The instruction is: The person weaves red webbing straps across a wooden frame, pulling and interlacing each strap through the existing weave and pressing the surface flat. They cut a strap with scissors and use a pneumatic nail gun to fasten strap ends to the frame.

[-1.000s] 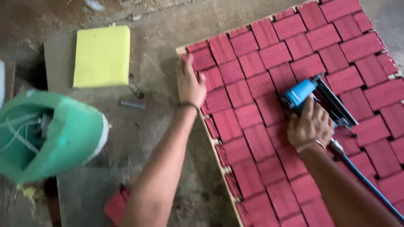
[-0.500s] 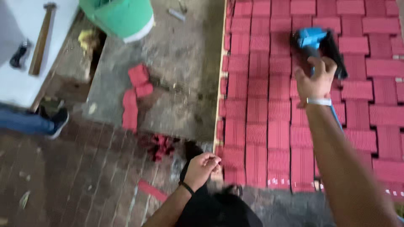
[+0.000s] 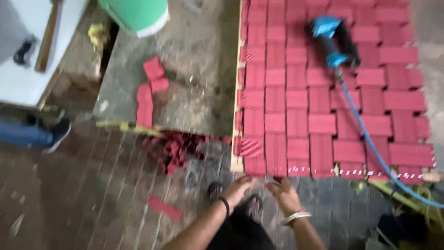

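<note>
- The panel of red tiles (image 3: 323,92) lies flat on the ground, filling the right half of the view and running from its near edge away to the far side.
- Both hands sit at the panel's near edge, close together, near its near-left corner.
- The left hand (image 3: 238,190) reaches forward with its fingers (image 3: 246,181) pointing at the lowest tile row; the tips seem to meet the edge, though blur makes contact hard to confirm.
- The right hand (image 3: 286,193) lies just to the right of it, its fingers (image 3: 276,184) curled downward just beside the same edge; whether they pinch anything I cannot tell.
- The left wrist wears a dark band (image 3: 225,205), the right a pale one (image 3: 296,216).
- A blue nail gun (image 3: 332,39) rests on the tiles far from both hands, towards the far right.
- Its blue hose (image 3: 370,139) trails over the tiles to the near right.
- A heap of loose red tile pieces (image 3: 173,148) lies on the floor left of the panel's near corner.
- A few more red tiles (image 3: 150,88) sit on a grey slab (image 3: 194,74) farther left.
- A green bucket (image 3: 136,14) stands at the far edge of that slab.
- A single red piece (image 3: 165,208) lies on the brick floor to the near left.
</note>
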The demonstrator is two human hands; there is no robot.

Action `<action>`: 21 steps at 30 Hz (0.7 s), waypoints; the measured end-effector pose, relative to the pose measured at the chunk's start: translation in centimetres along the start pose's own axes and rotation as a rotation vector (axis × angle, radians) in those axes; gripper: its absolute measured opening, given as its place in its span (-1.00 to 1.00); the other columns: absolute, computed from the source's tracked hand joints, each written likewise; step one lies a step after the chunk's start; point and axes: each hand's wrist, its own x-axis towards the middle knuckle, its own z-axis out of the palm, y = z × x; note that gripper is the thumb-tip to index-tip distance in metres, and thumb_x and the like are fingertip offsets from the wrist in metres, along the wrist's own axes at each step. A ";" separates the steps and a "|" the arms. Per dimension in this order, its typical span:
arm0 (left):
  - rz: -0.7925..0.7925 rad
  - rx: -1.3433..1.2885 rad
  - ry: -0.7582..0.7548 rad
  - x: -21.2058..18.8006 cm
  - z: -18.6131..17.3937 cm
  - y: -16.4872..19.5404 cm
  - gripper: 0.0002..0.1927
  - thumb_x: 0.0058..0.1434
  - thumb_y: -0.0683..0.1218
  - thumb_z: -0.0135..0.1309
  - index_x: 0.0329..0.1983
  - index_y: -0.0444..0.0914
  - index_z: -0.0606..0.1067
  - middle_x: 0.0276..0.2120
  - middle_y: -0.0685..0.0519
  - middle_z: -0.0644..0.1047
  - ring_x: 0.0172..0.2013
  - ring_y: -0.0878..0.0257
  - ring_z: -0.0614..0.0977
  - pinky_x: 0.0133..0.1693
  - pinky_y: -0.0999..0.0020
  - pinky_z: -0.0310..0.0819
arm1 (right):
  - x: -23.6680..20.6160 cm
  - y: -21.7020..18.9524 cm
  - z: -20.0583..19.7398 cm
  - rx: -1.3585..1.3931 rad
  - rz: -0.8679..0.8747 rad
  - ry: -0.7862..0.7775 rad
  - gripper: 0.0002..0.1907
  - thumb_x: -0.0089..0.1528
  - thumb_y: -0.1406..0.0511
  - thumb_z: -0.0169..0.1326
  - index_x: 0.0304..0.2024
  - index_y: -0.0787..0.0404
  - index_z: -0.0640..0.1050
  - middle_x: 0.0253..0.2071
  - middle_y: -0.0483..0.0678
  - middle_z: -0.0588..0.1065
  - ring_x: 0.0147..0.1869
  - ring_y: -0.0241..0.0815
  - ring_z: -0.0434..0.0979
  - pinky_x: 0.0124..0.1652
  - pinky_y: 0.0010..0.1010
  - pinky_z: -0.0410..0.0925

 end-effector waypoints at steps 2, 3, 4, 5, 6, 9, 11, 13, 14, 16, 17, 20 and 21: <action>-0.218 -0.285 0.029 2.4 0.4 0.4 -0.43 0.17 0.29 0.14 0.14 -0.10 0.59 0.03 0.16 0.63 0.06 0.32 0.58 0.08 0.35 0.37 | 2.2 -0.8 1.7 -0.150 0.097 0.165 -0.40 0.11 -0.01 0.23 -0.02 0.33 0.62 -0.10 0.20 0.65 0.06 0.07 0.65 0.04 -0.19 0.41; -0.335 -0.357 0.004 3.3 0.2 1.1 -0.38 0.14 0.34 0.16 0.14 -0.10 0.60 0.01 0.13 0.64 0.02 0.28 0.58 0.03 0.32 0.38 | 3.1 -1.4 2.3 -0.220 0.157 0.249 -0.36 0.11 -0.07 0.24 -0.06 0.36 0.67 -0.13 0.25 0.65 0.05 0.12 0.66 0.06 -0.17 0.40; -0.400 -0.322 -0.006 3.6 0.1 1.6 -0.33 0.13 0.37 0.17 0.18 -0.07 0.56 0.00 0.15 0.60 0.02 0.28 0.55 0.05 0.30 0.37 | 3.5 -1.9 2.6 -0.215 0.188 0.264 -0.33 0.11 -0.11 0.21 -0.09 0.36 0.68 -0.14 0.26 0.65 0.06 0.13 0.65 0.09 -0.17 0.39; -0.463 -0.286 -0.014 3.7 -0.2 2.3 -0.29 0.12 0.40 0.18 0.23 -0.05 0.52 -0.02 0.18 0.56 0.01 0.28 0.52 0.06 0.28 0.37 | 3.7 -2.4 2.9 -0.209 0.216 0.280 -0.29 0.12 -0.15 0.18 -0.11 0.37 0.69 -0.14 0.27 0.66 0.07 0.13 0.65 0.11 -0.17 0.38; -0.528 -0.252 -0.016 3.8 -0.6 3.2 -0.24 0.10 0.43 0.19 0.27 -0.02 0.48 -0.04 0.20 0.53 0.00 0.28 0.49 0.07 0.26 0.37 | 3.6 -2.9 3.1 -0.205 0.247 0.290 -0.25 0.13 -0.19 0.15 -0.13 0.38 0.70 -0.15 0.29 0.66 0.08 0.14 0.65 0.14 -0.17 0.37; -0.534 -0.119 -0.065 2.9 -1.8 5.4 -0.12 -0.03 0.50 0.15 0.32 0.05 0.40 -0.06 0.28 0.53 0.00 0.34 0.55 0.03 0.25 0.41 | 2.8 -5.1 4.0 -0.108 0.250 0.369 -0.26 0.10 -0.19 0.19 -0.13 0.36 0.71 -0.13 0.28 0.69 0.10 0.12 0.66 0.15 -0.17 0.38; -0.477 -0.204 0.004 3.5 -3.2 7.2 -0.05 -0.04 0.52 0.19 0.28 -0.13 0.46 -0.16 0.12 0.57 -0.14 0.24 0.61 -0.10 0.20 0.50 | 2.9 -7.1 5.4 -0.226 0.088 0.346 -0.32 0.11 -0.17 0.15 -0.01 0.21 0.65 -0.08 0.19 0.64 0.09 0.13 0.58 0.08 -0.17 0.35; -0.441 -0.257 0.071 4.7 -5.2 9.1 -0.08 0.00 0.48 0.20 0.28 -0.17 0.46 -0.18 -0.01 0.60 -0.21 0.15 0.66 -0.16 0.15 0.61 | 3.7 -9.0 7.3 -0.205 0.018 0.252 -0.39 0.12 -0.13 0.14 -0.02 0.15 0.64 -0.12 0.08 0.66 0.01 0.03 0.61 0.01 -0.22 0.39; -0.421 -0.264 0.104 5.8 -6.6 10.3 -0.14 0.06 0.45 0.19 0.30 -0.12 0.43 -0.15 -0.07 0.62 -0.21 0.11 0.69 -0.14 0.12 0.68 | 4.7 -10.0 8.2 -0.124 0.015 0.174 -0.44 0.12 -0.10 0.14 -0.09 0.18 0.67 -0.18 0.03 0.70 -0.07 -0.07 0.67 -0.02 -0.27 0.43; -0.293 0.010 0.131 6.8 -8.9 11.9 -0.26 0.23 0.44 0.09 0.15 -0.23 0.51 -0.19 0.00 0.65 -0.20 0.12 0.70 -0.15 0.04 0.62 | 6.5 -11.1 9.8 -0.308 0.061 0.158 -0.39 0.24 -0.12 0.13 -0.14 0.32 0.66 -0.27 0.18 0.62 -0.16 0.02 0.58 -0.10 -0.22 0.43; -0.217 0.301 0.189 6.7 -9.5 12.3 -0.30 0.26 0.44 0.04 0.05 -0.24 0.54 -0.23 -0.08 0.63 -0.20 0.02 0.68 -0.16 0.00 0.58 | 7.1 -11.3 10.3 -0.399 0.081 0.148 -0.35 0.30 -0.13 0.12 -0.16 0.39 0.66 -0.31 0.25 0.58 -0.21 0.06 0.54 -0.13 -0.19 0.43; 0.018 0.814 0.333 5.4 -10.5 12.5 -0.35 0.31 0.39 -0.07 -0.24 -0.27 0.62 -0.35 -0.23 0.60 -0.24 -0.18 0.65 -0.20 -0.08 0.50 | 7.7 -10.2 11.3 0.015 -0.159 0.167 -0.51 0.17 0.00 0.17 -0.17 0.29 0.69 -0.32 -0.06 0.70 -0.23 -0.22 0.65 -0.17 -0.37 0.42; 0.080 0.741 0.350 4.7 -10.2 12.2 -0.37 0.30 0.36 -0.07 -0.32 -0.28 0.61 -0.39 -0.24 0.60 -0.28 -0.19 0.65 -0.22 -0.07 0.50 | 7.9 -9.7 11.5 0.132 -0.052 0.183 -0.52 0.18 0.04 0.20 -0.18 0.36 0.69 -0.33 -0.02 0.68 -0.26 -0.20 0.63 -0.21 -0.36 0.42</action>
